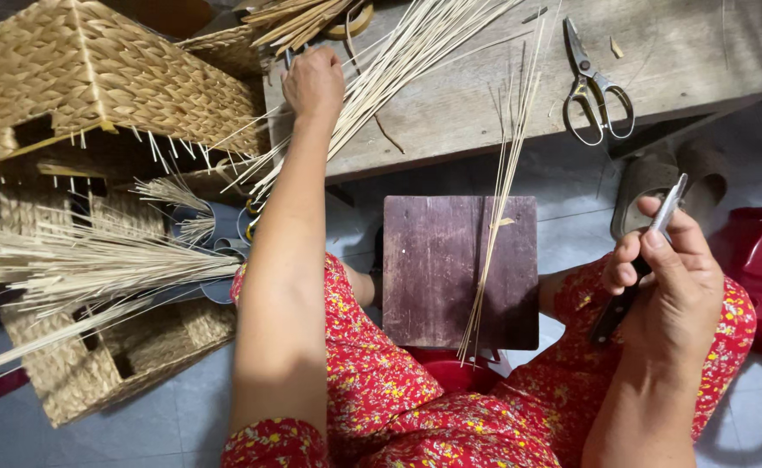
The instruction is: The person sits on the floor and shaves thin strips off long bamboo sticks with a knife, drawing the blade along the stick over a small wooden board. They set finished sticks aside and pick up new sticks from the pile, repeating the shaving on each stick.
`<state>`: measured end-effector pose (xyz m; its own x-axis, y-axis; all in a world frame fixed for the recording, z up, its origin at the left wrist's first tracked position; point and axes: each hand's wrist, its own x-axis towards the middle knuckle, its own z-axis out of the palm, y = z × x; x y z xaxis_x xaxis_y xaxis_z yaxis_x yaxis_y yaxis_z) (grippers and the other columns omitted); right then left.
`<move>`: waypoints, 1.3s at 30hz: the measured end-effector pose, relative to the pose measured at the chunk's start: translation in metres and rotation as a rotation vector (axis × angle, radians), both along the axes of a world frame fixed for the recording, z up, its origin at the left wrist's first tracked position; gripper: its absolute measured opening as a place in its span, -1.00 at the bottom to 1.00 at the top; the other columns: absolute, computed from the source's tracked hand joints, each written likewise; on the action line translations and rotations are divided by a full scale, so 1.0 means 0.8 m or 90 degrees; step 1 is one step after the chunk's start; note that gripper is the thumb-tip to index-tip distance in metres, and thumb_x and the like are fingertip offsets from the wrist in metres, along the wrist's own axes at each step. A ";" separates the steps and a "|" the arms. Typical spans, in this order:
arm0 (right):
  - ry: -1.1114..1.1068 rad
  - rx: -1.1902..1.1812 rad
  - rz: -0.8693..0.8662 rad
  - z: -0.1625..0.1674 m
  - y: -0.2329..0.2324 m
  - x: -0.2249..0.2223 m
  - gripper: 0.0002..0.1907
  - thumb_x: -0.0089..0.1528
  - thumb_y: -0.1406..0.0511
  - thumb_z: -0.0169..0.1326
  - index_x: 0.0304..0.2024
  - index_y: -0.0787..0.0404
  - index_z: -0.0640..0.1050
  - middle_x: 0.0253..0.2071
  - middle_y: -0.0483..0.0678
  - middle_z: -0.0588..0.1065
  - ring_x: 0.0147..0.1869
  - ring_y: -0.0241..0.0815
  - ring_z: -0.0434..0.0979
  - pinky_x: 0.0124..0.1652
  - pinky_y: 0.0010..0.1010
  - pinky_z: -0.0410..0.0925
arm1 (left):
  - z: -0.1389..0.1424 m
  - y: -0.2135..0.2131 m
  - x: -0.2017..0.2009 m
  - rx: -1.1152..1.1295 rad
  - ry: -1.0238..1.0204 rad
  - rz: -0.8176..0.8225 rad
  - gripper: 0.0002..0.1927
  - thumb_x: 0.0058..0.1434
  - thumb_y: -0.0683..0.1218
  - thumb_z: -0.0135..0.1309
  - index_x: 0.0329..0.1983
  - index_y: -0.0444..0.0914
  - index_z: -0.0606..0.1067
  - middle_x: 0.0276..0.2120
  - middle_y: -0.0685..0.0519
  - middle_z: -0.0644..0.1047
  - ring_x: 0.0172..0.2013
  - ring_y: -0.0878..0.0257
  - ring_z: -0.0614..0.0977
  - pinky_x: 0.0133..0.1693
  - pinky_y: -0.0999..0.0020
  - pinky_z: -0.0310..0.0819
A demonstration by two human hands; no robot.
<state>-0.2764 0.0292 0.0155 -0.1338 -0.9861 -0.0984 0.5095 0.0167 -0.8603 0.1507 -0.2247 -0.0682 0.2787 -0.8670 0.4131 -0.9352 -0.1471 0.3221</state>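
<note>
While the left hand (313, 82) reaches far out over the tabletop (701, 61), its fingers curl down onto a bunch of thin pale sticks (398, 61) that lie there in a long slant. I cannot tell if the fingers grip the sticks or just press on them. The right hand (671, 277) is close to the body, shut around a small knife (636, 269) with a dark handle and a shiny blade that points up past the thumb. Between the two arms sits a dark wooden board (437, 269) over the lap, and a few more thin sticks (498, 217) run down from the tabletop across it. A pair of metal scissors (596, 91) lies on the tabletop, well apart from both hands. On the left side are woven baskets (95, 78) with loose stick ends poking out. A brown sandal (645, 178) rests on the floor near the right hand.
</note>
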 end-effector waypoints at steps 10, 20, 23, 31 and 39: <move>-0.004 -0.005 -0.003 0.000 0.009 0.005 -0.78 0.54 0.40 0.06 0.20 0.37 0.42 -0.31 0.03 0.48 -0.38 -0.27 0.39 -0.33 -0.48 0.29 | 0.036 0.020 0.036 0.027 -0.026 0.008 -0.85 0.26 -0.08 0.10 -0.33 -0.22 0.63 -0.33 -0.19 0.63 -0.27 -0.17 0.67 -0.18 -0.09 0.49; -0.018 -0.037 0.053 -0.015 0.016 0.018 -0.78 0.55 0.39 0.04 0.20 0.37 0.42 -0.30 0.04 0.48 -0.38 -0.26 0.39 -0.38 -0.49 0.31 | 0.140 0.147 0.020 -0.170 0.127 -0.135 -0.79 0.34 -0.06 0.13 -0.37 -0.24 0.60 -0.45 -0.07 0.64 -0.40 -0.04 0.69 -0.30 0.03 0.54; 0.040 -0.028 0.040 -0.019 0.018 0.026 -0.75 0.55 0.37 0.05 0.21 0.41 0.45 -0.28 0.03 0.49 -0.38 -0.26 0.41 -0.39 -0.52 0.33 | 0.141 0.181 -0.029 -0.152 0.178 -0.205 -0.74 0.37 -0.05 0.21 -0.43 -0.26 0.60 -0.61 -0.05 0.56 -0.56 0.08 0.62 -0.39 0.17 0.46; 0.161 0.030 0.167 -0.005 0.023 0.065 -0.52 0.44 0.39 0.00 0.42 0.34 0.38 -0.32 -0.01 0.52 -0.38 -0.34 0.44 -0.34 -0.57 0.37 | 0.097 0.276 -0.189 0.120 0.751 -0.505 -0.92 0.39 -0.15 0.16 -0.10 -0.22 0.60 -0.32 0.20 0.64 -0.35 0.56 0.57 -0.37 0.61 0.46; 0.102 0.028 0.236 -0.029 0.013 0.079 -0.60 0.42 0.41 0.01 0.31 0.34 0.39 -0.28 0.00 0.52 -0.33 -0.33 0.45 -0.31 -0.56 0.35 | 0.090 0.300 -0.208 0.143 0.641 -0.500 -0.90 0.34 -0.17 0.16 -0.12 -0.28 0.56 -0.27 0.07 0.65 -0.26 0.41 0.70 -0.24 0.44 0.59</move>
<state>-0.2130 0.0398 -0.0076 0.2125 -0.9659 -0.1479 0.3214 0.2120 -0.9229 -0.0154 0.0156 0.0040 -0.2319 -0.9618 0.1453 -0.1582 0.1847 0.9700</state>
